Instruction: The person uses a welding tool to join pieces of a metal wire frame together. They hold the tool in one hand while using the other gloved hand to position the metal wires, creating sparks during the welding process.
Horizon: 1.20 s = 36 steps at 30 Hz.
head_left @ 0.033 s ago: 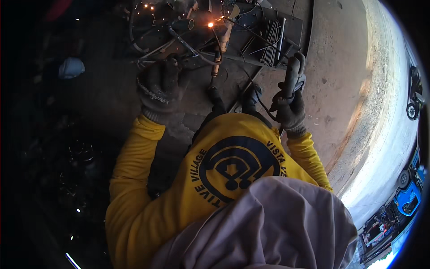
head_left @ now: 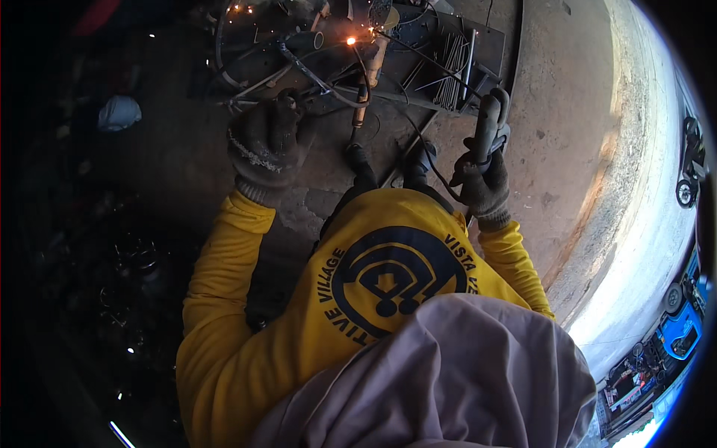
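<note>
My right hand [head_left: 485, 185], in a dark knit glove, is closed around a grey welding electrode holder [head_left: 490, 123]. A thin welding rod [head_left: 429, 61] slants from the holder's head up and left to bright sparks at the work. My left hand [head_left: 263, 145], in a dark, worn glove, is raised to the left with its fingers curled; what they grip, if anything, is lost in shadow. Beyond the hands is an orange-lit metal pipe [head_left: 360, 112], with a glowing spot beside its upper part. Bent metal tubing [head_left: 306, 69] lies between it and my left hand.
A black cable [head_left: 418, 134] loops from my right hand past my feet. Several thin rods [head_left: 450, 75] lie on a dark metal plate [head_left: 489, 48] at the far right. A pale rounded object [head_left: 119, 113] is on the left. Vehicles, one blue [head_left: 680, 332], stand at the right rim.
The flying sparks around the work have shifted slightly. Both hands and the electrode holder look the same.
</note>
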Available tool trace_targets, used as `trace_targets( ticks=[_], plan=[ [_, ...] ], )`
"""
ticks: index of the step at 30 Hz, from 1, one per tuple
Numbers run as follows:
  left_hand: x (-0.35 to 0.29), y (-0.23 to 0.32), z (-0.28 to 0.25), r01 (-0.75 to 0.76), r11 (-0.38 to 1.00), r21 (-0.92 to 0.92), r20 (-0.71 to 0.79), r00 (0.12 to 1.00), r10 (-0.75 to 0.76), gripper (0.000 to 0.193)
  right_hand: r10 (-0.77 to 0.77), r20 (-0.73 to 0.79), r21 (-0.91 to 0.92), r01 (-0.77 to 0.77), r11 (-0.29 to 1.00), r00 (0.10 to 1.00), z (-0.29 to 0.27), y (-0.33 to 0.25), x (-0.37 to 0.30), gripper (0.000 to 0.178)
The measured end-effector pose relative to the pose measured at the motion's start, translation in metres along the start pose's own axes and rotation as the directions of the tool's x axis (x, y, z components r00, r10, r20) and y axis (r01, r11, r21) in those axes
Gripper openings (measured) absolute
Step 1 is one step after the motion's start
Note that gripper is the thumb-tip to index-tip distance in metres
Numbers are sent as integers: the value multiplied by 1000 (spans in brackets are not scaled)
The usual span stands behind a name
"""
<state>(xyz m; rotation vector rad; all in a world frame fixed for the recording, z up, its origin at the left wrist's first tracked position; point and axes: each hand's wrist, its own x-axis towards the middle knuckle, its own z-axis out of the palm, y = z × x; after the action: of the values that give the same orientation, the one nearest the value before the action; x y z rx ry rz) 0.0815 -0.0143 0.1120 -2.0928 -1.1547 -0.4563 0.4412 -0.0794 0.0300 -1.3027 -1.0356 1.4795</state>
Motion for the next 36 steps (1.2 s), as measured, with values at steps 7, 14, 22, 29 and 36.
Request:
trace_targets(
  ticks=[7, 14, 22, 29, 36],
  plan=[
    [9, -4, -9, 62, 968, -244, 58, 997, -49, 64, 27, -9, 76, -26, 997, 1000, -2, 5, -5, 46],
    [18, 14, -6, 199, 925, -324, 79, 980, -184, 32, 13, -23, 127, -10, 992, 1000, -25, 40, -8, 51],
    [22, 12, -7, 209, 974, -84, -60, 975, -214, 37, 14, -49, 177, -5, 984, 999, -34, 57, -5, 50],
    [23, -19, 4, 57, 998, 3, -5, 998, -57, 44, 6, -51, 144, 1, 990, 999, -29, 43, -6, 49],
    [29, -38, 15, 282, 881, -379, 72, 958, -276, 53, 29, -84, 153, -16, 988, 996, -29, 45, -9, 49]
  ],
)
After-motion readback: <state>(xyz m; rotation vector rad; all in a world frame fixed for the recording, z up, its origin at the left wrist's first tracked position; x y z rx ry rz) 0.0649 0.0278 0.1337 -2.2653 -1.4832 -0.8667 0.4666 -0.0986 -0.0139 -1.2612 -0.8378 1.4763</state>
